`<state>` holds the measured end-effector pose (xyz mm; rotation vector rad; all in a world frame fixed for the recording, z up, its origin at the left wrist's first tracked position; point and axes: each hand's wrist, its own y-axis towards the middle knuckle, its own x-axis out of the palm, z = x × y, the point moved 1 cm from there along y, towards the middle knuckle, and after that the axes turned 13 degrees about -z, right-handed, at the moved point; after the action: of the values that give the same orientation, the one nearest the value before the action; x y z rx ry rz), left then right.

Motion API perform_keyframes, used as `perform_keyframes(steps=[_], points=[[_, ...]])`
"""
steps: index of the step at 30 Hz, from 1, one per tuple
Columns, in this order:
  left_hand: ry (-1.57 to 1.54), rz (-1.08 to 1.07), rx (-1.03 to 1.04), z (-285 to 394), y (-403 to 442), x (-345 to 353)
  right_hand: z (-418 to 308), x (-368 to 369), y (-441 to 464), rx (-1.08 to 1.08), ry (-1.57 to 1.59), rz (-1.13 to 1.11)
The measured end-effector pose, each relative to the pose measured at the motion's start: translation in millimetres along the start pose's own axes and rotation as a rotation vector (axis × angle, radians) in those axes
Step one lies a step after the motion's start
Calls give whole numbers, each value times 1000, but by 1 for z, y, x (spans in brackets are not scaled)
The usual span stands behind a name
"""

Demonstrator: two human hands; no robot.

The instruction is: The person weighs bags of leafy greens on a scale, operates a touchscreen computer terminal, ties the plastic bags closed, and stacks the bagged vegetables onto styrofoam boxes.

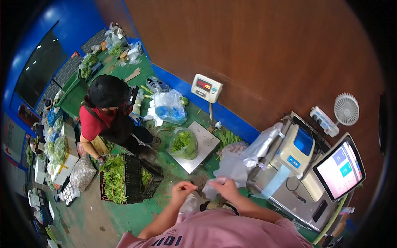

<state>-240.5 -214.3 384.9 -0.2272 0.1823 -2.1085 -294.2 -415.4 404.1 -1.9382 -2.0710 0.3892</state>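
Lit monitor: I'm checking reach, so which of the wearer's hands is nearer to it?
Right. The right hand is on the side toward the lit monitor, apart from it; the left hand is farther away, beyond the right.

Crate (133, 178): black. Leafy greens (113, 182): bright green. Shirt (223, 229): pink, dark lettering. Wall (256, 53): brown. Cap (106, 90): black.

Thin, translucent plastic film (232, 168) hangs crumpled at five o'clock in the view, reaching the right hand (224, 188); at its ten o'clock, a clear bag of leafy greens (184, 144) sits upright.
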Motion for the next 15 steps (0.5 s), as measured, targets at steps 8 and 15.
perform_keyframes(steps=[8, 15], points=[[20, -339, -145, 33, 63, -131, -65, 91, 135, 5, -400, -248], [-146, -349, -133, 34, 102, -211, -74, 124, 203, 110, -245, -292]])
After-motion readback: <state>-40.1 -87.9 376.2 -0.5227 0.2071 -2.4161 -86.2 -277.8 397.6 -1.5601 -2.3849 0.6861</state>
